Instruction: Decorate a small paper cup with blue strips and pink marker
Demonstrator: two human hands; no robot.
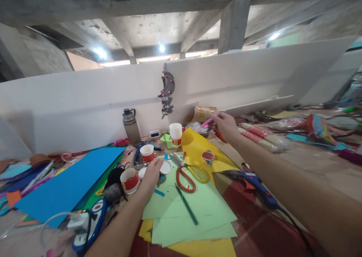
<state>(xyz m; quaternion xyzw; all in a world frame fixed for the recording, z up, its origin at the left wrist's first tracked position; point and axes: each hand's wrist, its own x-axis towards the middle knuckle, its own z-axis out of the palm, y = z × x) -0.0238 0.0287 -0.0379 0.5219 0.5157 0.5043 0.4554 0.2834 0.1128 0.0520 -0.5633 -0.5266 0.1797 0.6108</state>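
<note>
My left hand [152,172] is closed, its fingertips pinched at the edge of a white disc [165,167] above pale green sheets [169,219]. A second white disc [141,173] lies partly behind this hand. Farther off, my right hand [225,124] grips a thin pink stick [206,122] over a bowl with clear plastic. Red-and-white paper cups stand near my left hand: one upright [147,153], another tilted [130,181]. On the green sheets lie scissors [186,180] with one red and one yellow handle, and a green pencil [186,205].
A blue glue gun [261,191] trails its cord at right. Stacked white cups [175,133], a grey bottle [131,127] and a small digital meter [154,134] stand near the white partition [118,91]. At left are blue card [76,178] and a power strip [90,227].
</note>
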